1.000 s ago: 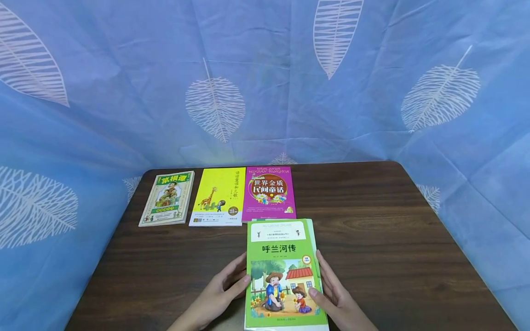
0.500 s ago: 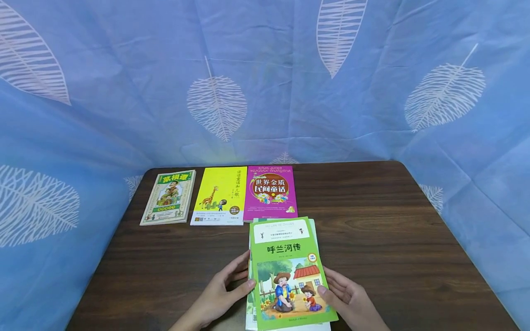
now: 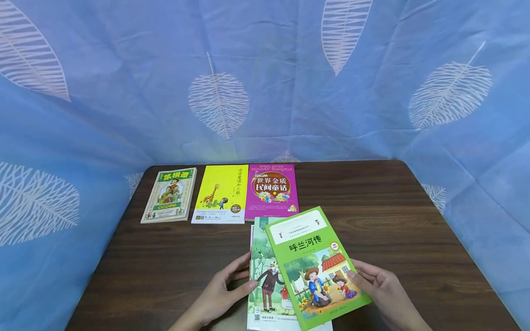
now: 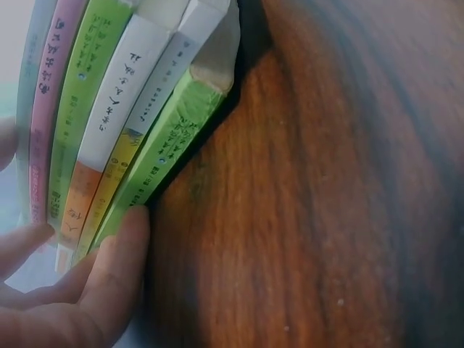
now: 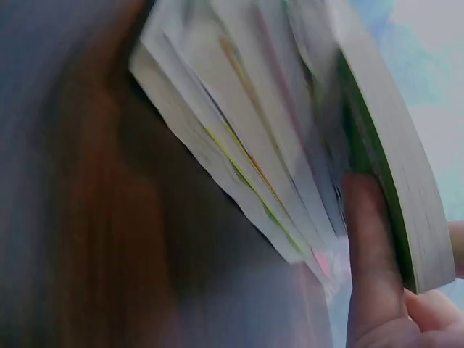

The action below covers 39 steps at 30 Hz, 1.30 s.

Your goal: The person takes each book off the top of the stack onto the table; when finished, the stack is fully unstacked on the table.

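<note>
Blue cloth (image 3: 290, 105) printed with white leaves hangs behind and beside a dark wooden bench (image 3: 393, 207), where a cream-and-green book (image 3: 169, 195), a yellow book (image 3: 219, 193) and a purple book (image 3: 271, 191) lie in a row along the far side. Nearer, in the head view, the right hand (image 3: 383, 287) grips a green book (image 3: 310, 266) by its lower right edge, thumb on the cover. Its long axis slants, top end pointing away and to the left, across the straighter-lying stack (image 3: 261, 262), and its lower corner juts out to the right. That makes the right hand the nearer one; the left hand (image 3: 219, 289) holds the stack's left side. From the left wrist, bent fingers touch the stack's spines, with bare wood alongside. At the right wrist, a finger lies under the green book, whose near end stands apart from the stack's page edges; blur hides whether they touch farther up.
</note>
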Each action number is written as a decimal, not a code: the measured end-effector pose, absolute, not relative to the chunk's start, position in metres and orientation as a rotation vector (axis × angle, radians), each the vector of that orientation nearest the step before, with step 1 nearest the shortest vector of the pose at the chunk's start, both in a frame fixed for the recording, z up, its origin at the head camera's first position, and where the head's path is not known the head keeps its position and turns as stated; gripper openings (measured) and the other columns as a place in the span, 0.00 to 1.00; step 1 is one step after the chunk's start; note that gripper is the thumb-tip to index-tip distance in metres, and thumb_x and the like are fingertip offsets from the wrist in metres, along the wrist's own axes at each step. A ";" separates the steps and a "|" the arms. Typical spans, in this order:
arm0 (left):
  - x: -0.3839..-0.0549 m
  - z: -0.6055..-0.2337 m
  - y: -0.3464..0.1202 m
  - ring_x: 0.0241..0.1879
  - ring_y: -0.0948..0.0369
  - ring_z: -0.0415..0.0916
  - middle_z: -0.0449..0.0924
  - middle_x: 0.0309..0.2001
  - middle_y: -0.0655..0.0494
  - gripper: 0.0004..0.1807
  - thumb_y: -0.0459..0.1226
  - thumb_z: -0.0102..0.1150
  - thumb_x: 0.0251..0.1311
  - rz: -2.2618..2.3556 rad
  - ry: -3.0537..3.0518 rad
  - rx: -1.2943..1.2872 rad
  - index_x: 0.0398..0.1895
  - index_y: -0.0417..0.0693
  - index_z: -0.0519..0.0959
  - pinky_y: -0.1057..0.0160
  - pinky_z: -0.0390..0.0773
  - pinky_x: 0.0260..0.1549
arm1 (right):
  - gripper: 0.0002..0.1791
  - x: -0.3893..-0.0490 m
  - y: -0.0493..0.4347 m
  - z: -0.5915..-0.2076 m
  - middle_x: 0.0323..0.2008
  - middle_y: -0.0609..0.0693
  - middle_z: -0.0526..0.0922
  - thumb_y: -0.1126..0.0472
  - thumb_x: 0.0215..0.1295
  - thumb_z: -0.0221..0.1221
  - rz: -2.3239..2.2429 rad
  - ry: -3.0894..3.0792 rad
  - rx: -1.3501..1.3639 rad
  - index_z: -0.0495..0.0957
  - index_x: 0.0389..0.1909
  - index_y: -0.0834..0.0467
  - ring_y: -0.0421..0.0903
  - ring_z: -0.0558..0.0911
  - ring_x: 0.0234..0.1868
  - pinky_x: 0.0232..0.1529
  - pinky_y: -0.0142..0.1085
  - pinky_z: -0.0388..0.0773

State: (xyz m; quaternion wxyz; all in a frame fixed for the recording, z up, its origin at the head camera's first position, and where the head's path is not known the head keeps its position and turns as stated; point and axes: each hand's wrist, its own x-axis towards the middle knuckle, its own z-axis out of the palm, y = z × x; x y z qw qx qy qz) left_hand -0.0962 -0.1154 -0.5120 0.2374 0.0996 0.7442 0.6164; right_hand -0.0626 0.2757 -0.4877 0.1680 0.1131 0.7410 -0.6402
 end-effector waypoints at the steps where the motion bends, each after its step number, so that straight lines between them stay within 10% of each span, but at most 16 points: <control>1: -0.096 -0.512 -0.116 0.70 0.48 0.74 0.68 0.77 0.45 0.37 0.48 0.62 0.75 1.687 2.043 0.276 0.83 0.61 0.61 0.42 0.73 0.68 | 0.37 -0.065 0.280 -0.486 0.49 0.49 0.92 0.54 0.80 0.57 -1.845 2.099 0.332 0.59 0.78 0.72 0.46 0.92 0.44 0.44 0.41 0.90; 15: -0.098 -0.510 -0.121 0.74 0.45 0.70 0.61 0.81 0.46 0.35 0.49 0.56 0.78 1.618 2.031 0.342 0.83 0.57 0.60 0.68 0.74 0.63 | 0.46 -0.138 0.337 -0.468 0.41 0.35 0.89 0.48 0.80 0.57 -2.100 2.073 0.352 0.46 0.84 0.66 0.37 0.91 0.42 0.41 0.32 0.88; 39: -0.095 -0.516 -0.128 0.76 0.44 0.66 0.60 0.82 0.45 0.36 0.48 0.57 0.78 1.676 1.911 0.334 0.84 0.54 0.58 0.78 0.70 0.59 | 0.42 -0.240 0.346 -0.495 0.35 0.31 0.86 0.50 0.80 0.57 -2.035 2.112 0.448 0.50 0.84 0.63 0.30 0.89 0.38 0.44 0.30 0.87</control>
